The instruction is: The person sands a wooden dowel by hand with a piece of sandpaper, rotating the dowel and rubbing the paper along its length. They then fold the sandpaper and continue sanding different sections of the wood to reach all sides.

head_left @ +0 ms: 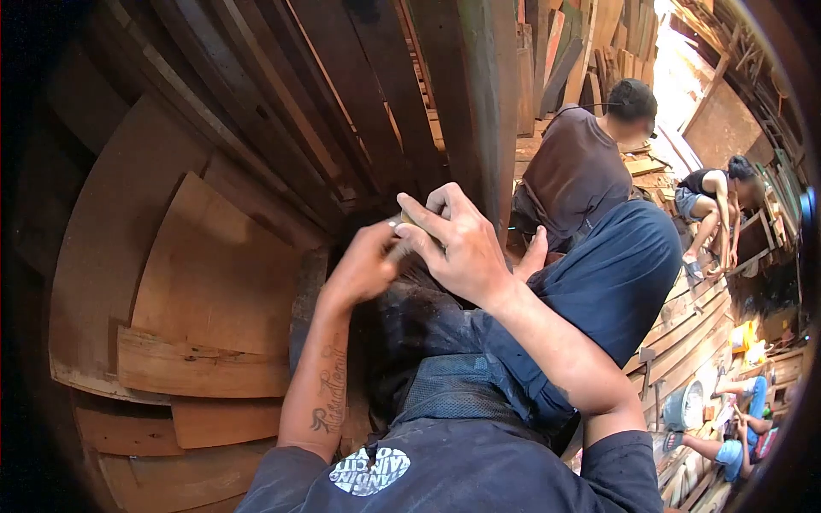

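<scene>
My right hand (466, 244) is closed in a pinch, thumb against forefinger, on a small tan piece (407, 220). Its kind is too small to make out. Just to the left, my left hand (368, 261) has its fingers curled in against the same spot, and they are partly blurred. Whether those fingers also grip the piece is hidden. Both hands meet above my lap, where dark trousers (611, 265) cover my bent leg.
Wide boards (214, 265) lean and overlap at my left. Upright dark planks (368, 77) stand ahead. A person in a brown shirt (577, 171) sits close by on the right. Farther right are other people, a metal bucket (682, 406) and slatted wood flooring.
</scene>
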`<state>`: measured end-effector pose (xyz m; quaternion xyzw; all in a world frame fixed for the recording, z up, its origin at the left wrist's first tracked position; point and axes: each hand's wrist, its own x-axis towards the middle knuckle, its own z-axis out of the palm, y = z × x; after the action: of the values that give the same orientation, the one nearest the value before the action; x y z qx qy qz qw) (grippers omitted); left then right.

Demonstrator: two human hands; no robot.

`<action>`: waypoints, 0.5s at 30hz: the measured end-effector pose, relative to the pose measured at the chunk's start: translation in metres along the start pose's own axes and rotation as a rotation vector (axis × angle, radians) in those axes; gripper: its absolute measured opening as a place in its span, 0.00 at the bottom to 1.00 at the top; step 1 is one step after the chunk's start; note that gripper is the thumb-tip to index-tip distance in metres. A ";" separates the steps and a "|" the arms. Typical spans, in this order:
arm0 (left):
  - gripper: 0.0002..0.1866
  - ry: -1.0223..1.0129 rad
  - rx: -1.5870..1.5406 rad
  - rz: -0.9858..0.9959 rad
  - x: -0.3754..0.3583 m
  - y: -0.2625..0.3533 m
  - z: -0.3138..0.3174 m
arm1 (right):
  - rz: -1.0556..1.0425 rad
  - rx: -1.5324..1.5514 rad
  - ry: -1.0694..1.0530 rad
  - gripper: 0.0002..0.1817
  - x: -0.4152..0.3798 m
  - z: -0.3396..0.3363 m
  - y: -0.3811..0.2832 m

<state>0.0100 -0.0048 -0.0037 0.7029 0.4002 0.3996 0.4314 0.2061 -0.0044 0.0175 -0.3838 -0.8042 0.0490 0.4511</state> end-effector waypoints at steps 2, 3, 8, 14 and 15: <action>0.10 0.043 -0.049 -0.050 0.002 -0.008 0.001 | -0.019 -0.016 0.037 0.22 -0.001 0.003 -0.005; 0.10 0.038 -0.025 -0.027 0.000 -0.014 0.006 | -0.041 -0.040 0.063 0.21 0.002 0.006 -0.005; 0.10 -0.027 0.027 -0.171 0.003 -0.001 0.000 | -0.034 -0.064 0.037 0.22 0.002 0.004 -0.001; 0.11 0.018 0.255 0.102 -0.004 -0.012 0.008 | -0.041 -0.097 0.025 0.22 0.004 0.006 -0.002; 0.11 0.019 0.245 0.124 -0.001 -0.009 0.007 | -0.033 -0.087 0.039 0.22 0.004 0.004 -0.003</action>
<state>0.0141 -0.0048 -0.0145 0.7699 0.4060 0.3802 0.3128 0.2005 -0.0026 0.0190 -0.3907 -0.8028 -0.0011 0.4505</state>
